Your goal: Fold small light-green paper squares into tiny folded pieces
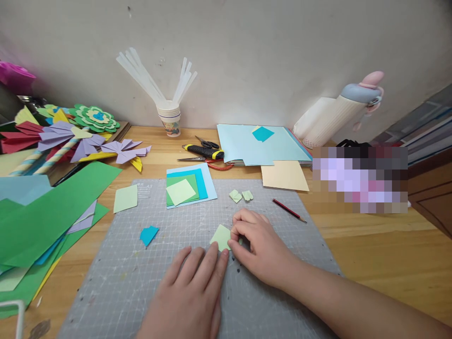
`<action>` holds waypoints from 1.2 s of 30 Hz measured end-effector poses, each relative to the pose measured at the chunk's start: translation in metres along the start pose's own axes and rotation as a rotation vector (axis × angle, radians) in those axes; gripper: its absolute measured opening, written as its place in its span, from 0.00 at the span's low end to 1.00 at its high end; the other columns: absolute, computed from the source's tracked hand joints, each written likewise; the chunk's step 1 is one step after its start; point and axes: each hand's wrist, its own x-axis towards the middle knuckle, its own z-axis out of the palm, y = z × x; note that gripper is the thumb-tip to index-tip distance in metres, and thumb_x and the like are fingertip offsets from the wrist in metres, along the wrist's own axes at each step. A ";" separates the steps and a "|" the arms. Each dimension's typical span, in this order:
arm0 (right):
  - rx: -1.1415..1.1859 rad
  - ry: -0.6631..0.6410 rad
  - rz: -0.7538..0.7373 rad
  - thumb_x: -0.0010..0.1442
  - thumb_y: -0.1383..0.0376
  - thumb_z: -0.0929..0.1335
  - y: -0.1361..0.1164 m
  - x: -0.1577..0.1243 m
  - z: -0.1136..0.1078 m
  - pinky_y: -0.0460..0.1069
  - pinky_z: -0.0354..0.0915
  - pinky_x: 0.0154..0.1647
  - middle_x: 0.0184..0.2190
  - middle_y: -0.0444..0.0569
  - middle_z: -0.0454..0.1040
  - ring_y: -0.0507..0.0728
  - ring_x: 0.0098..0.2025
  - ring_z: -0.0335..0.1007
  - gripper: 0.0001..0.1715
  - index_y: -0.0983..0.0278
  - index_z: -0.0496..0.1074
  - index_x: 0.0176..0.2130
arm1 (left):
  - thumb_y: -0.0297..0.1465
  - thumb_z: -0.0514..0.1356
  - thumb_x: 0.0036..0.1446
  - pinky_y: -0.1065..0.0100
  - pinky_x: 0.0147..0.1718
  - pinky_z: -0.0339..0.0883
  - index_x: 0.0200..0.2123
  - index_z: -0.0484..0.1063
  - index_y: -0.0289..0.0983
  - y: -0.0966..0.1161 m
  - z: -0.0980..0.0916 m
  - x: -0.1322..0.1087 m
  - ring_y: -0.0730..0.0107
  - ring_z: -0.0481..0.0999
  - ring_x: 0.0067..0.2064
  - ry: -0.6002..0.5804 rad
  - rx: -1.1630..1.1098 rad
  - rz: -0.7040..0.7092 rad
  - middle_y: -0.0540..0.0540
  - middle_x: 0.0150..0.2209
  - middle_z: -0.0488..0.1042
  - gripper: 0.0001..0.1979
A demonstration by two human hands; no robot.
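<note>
A small pale green folded paper piece (221, 236) lies on the grey cutting mat (141, 278). My left hand (190, 292) lies flat on the mat, fingers stretched out, fingertips pressing the paper's near edge. My right hand (256, 245) has its fingers curled and pinches the paper's right side. Two small folded pale green pieces (241, 196) rest on the mat just beyond my right hand. A blue paper scrap (149, 234) lies to the left.
A stack of square papers (189, 186), a pale green square (125, 198), a red pencil (288, 210), scissors and a utility knife (206, 152), a cup of glue sticks (169, 117), paper sheets (257, 143), green sheets (42, 216) and paper flowers (81, 132) surround the mat.
</note>
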 end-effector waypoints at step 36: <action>-0.454 -0.056 -0.113 0.62 0.66 0.60 -0.017 -0.032 -0.011 0.51 0.49 0.22 0.20 0.43 0.75 0.55 0.21 0.71 0.17 0.60 0.77 0.34 | 0.35 0.56 0.54 0.60 0.49 0.55 0.51 0.69 0.46 -0.007 -0.010 0.003 0.62 0.69 0.49 -0.033 -0.083 -0.066 0.49 0.48 0.73 0.20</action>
